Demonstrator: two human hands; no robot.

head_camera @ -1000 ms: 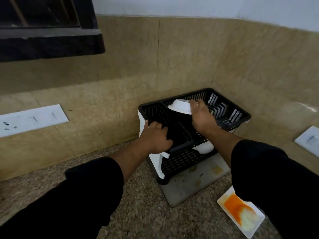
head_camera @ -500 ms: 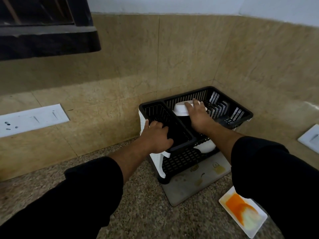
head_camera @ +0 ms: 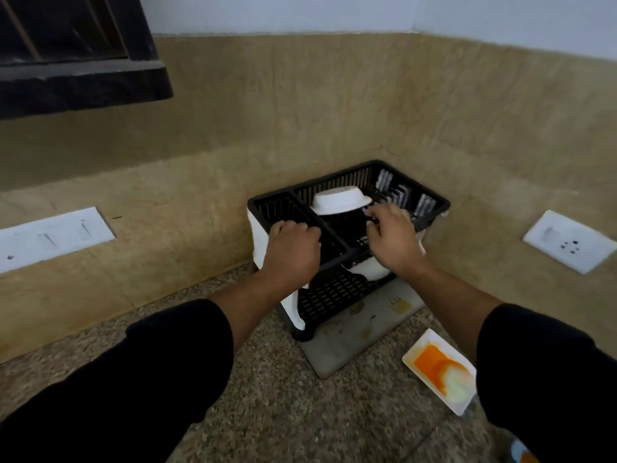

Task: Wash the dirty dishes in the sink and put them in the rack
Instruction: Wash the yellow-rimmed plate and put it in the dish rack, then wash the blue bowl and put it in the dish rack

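Head view: left hand (head_camera: 293,248) grips the slatted black plastic rack's (head_camera: 430,203) rim; right hand (head_camera: 392,237), loosely curled, holds nothing beside a smooth white bowl (head_camera: 337,203).

A speckled brown-grey stone countertop (head_camera: 267,412) is seen running into a corner formed by tan walls; a grey rectangular mat (head_camera: 337,349) is laid directly on it, set at an angle in that corner; yellowish stains are seen on the mat's bare front part; a black-and-white two-tier dish rack (head_camera: 334,295) is borne by the mat; right of the mat, apart from it, a white rectangular plate (head_camera: 437,369) smeared with orange residue is laid flat on the stone; at the lower right edge a blue-and-orange thing (head_camera: 521,454) is glimpsed, too cut off to be identified.
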